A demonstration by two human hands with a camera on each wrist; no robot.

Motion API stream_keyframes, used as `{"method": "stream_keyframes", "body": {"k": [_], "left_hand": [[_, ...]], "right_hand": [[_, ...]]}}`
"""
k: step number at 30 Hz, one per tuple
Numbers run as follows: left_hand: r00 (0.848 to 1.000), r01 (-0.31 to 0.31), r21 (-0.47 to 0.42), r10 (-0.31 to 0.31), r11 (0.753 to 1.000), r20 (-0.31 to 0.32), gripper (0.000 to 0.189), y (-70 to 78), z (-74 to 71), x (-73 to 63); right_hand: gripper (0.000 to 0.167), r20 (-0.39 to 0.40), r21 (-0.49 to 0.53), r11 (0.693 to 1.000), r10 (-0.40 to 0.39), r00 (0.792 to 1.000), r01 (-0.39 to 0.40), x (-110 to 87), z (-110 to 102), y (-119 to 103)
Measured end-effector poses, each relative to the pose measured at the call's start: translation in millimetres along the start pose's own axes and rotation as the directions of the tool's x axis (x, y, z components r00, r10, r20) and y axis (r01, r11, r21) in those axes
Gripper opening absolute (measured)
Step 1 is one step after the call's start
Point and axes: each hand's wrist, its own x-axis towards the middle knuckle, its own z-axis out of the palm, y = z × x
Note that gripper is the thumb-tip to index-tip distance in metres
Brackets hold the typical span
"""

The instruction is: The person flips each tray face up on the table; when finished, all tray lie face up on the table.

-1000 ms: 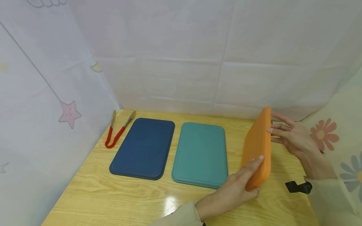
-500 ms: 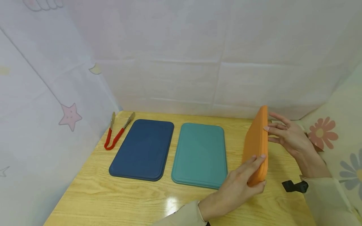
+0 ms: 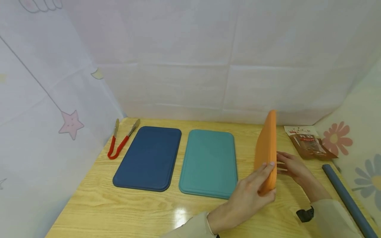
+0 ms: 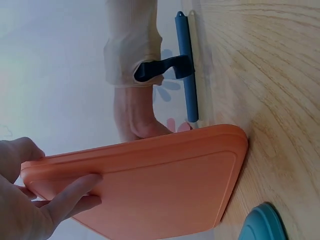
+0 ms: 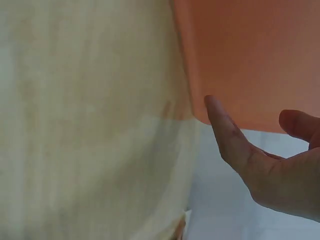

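An orange rectangular board (image 3: 264, 148) with rounded corners and a thick rim stands on its long edge on the right of the table, seen nearly edge-on in the head view. My left hand (image 3: 244, 200) pinches its near side, with fingers on the broad left face and thumb at the near edge. Behind the board, on its right face, my right hand (image 3: 293, 169) has loosely extended fingers. The right wrist view shows one fingertip (image 5: 210, 102) at the board's lower edge; whether it touches is unclear. A similar teal board (image 3: 209, 162) lies flat to the left.
A dark blue board (image 3: 148, 158) lies flat left of the teal one. Red-handled tongs (image 3: 120, 140) lie spread at the far left. A brown food packet (image 3: 309, 145) sits at the back right, and a blue-grey rod (image 3: 348, 198) lies along the right side.
My right hand has come down from the board's upper far edge to low on its right face. The packet and rod now show. The orange board is more upright, still held by my left hand.
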Motion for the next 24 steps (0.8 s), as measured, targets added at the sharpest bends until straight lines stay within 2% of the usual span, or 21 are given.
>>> {"method": "stream_keyframes", "body": {"k": [3,5,8,11,13,14,17,18,20,22,24], "left_hand": [[0.998,0.044,-0.089,-0.048,0.995,-0.043,0.070,-0.8,0.2,-0.8],[0.993,0.066,-0.165,-0.080,0.984,-0.083,0.070,-3.0,0.2,0.0],[0.985,0.067,-0.236,-0.102,0.969,-0.139,0.069,-8.0,-1.4,2.2],[0.975,0.091,-0.312,-0.149,0.946,-0.165,0.067,-11.9,-4.8,5.5],[0.964,0.147,-0.396,-0.222,0.907,-0.149,0.064,-13.0,-7.6,7.3],[0.954,0.182,-0.442,-0.266,0.878,-0.135,0.063,-13.0,-9.1,7.7],[0.919,0.284,-0.537,-0.386,0.794,-0.085,0.060,-12.4,-13.8,8.2],[0.908,0.308,-0.561,-0.413,0.768,-0.068,0.060,-12.3,-15.5,8.3],[0.893,0.340,-0.587,-0.448,0.735,-0.044,0.057,-12.5,-19.0,7.8],[0.891,0.346,-0.611,-0.454,0.712,-0.024,0.054,-13.5,-22.3,7.7],[0.899,0.324,-0.656,-0.439,0.681,-0.012,0.049,-15.6,-25.3,8.6]], "right_hand": [[0.073,0.013,-0.052,0.999,0.016,1.000,-0.015,2.5,11,9],[0.071,0.017,-0.070,0.998,0.008,1.000,-0.007,3.2,17,11],[0.070,0.036,-0.084,0.996,-0.014,0.999,0.017,3.1,23,12],[0.070,0.042,-0.070,0.997,-0.025,0.999,0.028,2.3,25,12],[0.070,0.042,-0.052,0.998,-0.018,0.999,0.020,1.4,24,13],[0.070,0.042,-0.038,0.999,-0.011,0.999,0.012,0.8,24,14],[0.072,0.036,-0.011,1.000,0.015,0.999,-0.015,-0.8,21,18],[0.073,0.040,-0.004,1.000,0.021,0.999,-0.021,-1.2,20,20],[0.075,0.043,0.020,0.999,0.037,0.998,-0.037,-0.9,17,24],[0.077,0.064,0.048,0.998,0.040,0.997,-0.043,0.4,13,28],[0.078,0.095,0.089,0.995,0.039,0.995,-0.048,1.6,8,32]]}}
